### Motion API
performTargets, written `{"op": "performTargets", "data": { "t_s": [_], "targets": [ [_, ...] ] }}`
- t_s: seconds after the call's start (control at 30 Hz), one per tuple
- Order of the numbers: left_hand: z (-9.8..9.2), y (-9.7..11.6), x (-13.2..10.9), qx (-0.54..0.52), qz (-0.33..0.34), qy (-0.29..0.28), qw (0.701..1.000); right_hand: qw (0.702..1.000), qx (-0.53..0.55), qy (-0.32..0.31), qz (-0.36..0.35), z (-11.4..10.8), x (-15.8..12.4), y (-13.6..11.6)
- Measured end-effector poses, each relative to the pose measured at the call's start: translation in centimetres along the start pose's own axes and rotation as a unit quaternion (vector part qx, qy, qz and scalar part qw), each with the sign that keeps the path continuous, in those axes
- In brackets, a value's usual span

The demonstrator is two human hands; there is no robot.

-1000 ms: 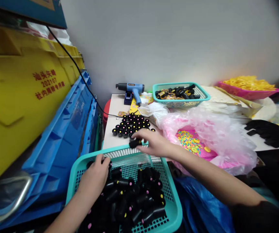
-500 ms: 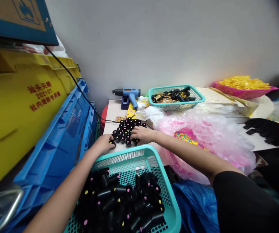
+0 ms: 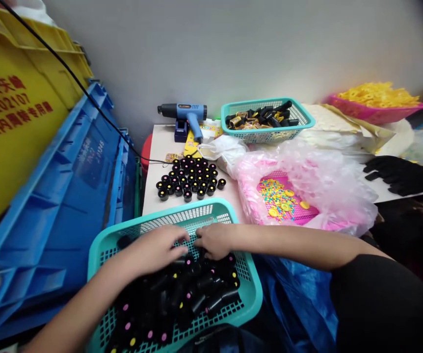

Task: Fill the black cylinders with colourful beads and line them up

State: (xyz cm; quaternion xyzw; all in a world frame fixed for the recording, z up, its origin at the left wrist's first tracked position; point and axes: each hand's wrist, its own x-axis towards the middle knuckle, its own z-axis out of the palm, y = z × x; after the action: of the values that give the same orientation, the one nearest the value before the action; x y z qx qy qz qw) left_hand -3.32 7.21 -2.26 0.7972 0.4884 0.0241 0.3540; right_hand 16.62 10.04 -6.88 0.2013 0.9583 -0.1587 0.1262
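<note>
Both hands are down in a teal mesh basket (image 3: 248, 289) full of black cylinders (image 3: 197, 294) with pink or yellow end dots. My left hand (image 3: 156, 250) lies over the pile with its fingers curled onto the cylinders. My right hand (image 3: 213, 240) meets it from the right, fingers bent down into the pile. Whether either hand has hold of a cylinder is hidden. Beyond the basket, several black cylinders (image 3: 187, 179) stand upright in rows on the white table (image 3: 156, 157).
A blue heat gun (image 3: 185, 117) and a second teal basket (image 3: 266, 120) of black and yellow parts sit at the back. A pink tray (image 3: 288, 201) of coloured beads lies in a plastic bag. Blue (image 3: 67, 196) and yellow (image 3: 13, 108) crates stand left. Black gloves (image 3: 399, 174) lie right.
Both hands have pulled back from the upright cylinders on the table into the near basket. The camera has tilted downward.
</note>
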Motion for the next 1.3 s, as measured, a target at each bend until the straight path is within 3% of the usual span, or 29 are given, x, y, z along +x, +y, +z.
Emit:
{"op": "performTargets", "data": {
  "t_s": [0.07, 0.13, 0.2, 0.3, 0.37, 0.47, 0.53, 0.6, 0.73, 0.97, 1.1, 1.2, 1.3],
  "targets": [
    [2.2, 0.3, -1.3, 0.05, -0.011, -0.085, 0.995, 0.999, 0.021, -0.027, 0.013, 0.1, 0.8, -0.3],
    [3.4, 0.2, -2.0, 0.076, -0.033, -0.099, 0.992, 0.999, 0.02, -0.046, 0.008, -1.1, 1.0, -0.6],
    [3.0, 0.1, -2.6, 0.039, -0.043, -0.062, 0.996, 0.999, 0.017, -0.051, 0.0, -3.4, 0.5, -1.0],
    [0.4, -0.2, -3.2, -0.06, -0.042, 0.027, 0.997, 0.997, 0.078, -0.005, -0.021, -7.6, -1.6, -0.5],
    [-1.8, -0.6, -3.1, -0.083, -0.029, 0.094, 0.992, 0.988, 0.135, 0.079, -0.01, -10.0, -3.2, 1.1],
    [-4.4, -1.7, -1.6, -0.034, -0.044, 0.187, 0.981, 0.967, 0.107, 0.207, 0.099, -11.4, -4.5, 5.2],
    [-5.3, -2.6, 0.2, 0.022, -0.069, 0.21, 0.975, 0.963, 0.032, 0.193, 0.183, -10.8, -4.5, 8.0],
    [-5.7, -3.3, 2.4, 0.075, -0.078, 0.196, 0.974, 0.966, -0.019, 0.129, 0.225, -9.4, -3.9, 10.0],
    [-5.5, -4.2, 6.2, 0.134, -0.059, 0.134, 0.98, 0.971, -0.049, 0.082, 0.217, -6.5, -2.3, 11.5],
    [-5.1, -5.3, 9.0, 0.2, -0.034, 0.08, 0.976, 0.966, -0.026, 0.124, 0.227, -7.1, -2.6, 9.8],
    [-4.7, -5.9, 9.7, 0.199, -0.015, 0.065, 0.978, 0.956, 0.148, 0.09, 0.235, -6.6, -4.2, 7.6],
    [-5.2, -5.2, 9.3, 0.188, -0.01, 0.079, 0.979, 0.938, 0.248, 0.082, 0.227, -5.5, -4.4, 6.6],
    [-6.8, -3.5, 6.8, 0.179, -0.022, 0.135, 0.974, 0.93, 0.264, 0.116, 0.228, -5.1, -4.5, 6.2]
  ]
}}
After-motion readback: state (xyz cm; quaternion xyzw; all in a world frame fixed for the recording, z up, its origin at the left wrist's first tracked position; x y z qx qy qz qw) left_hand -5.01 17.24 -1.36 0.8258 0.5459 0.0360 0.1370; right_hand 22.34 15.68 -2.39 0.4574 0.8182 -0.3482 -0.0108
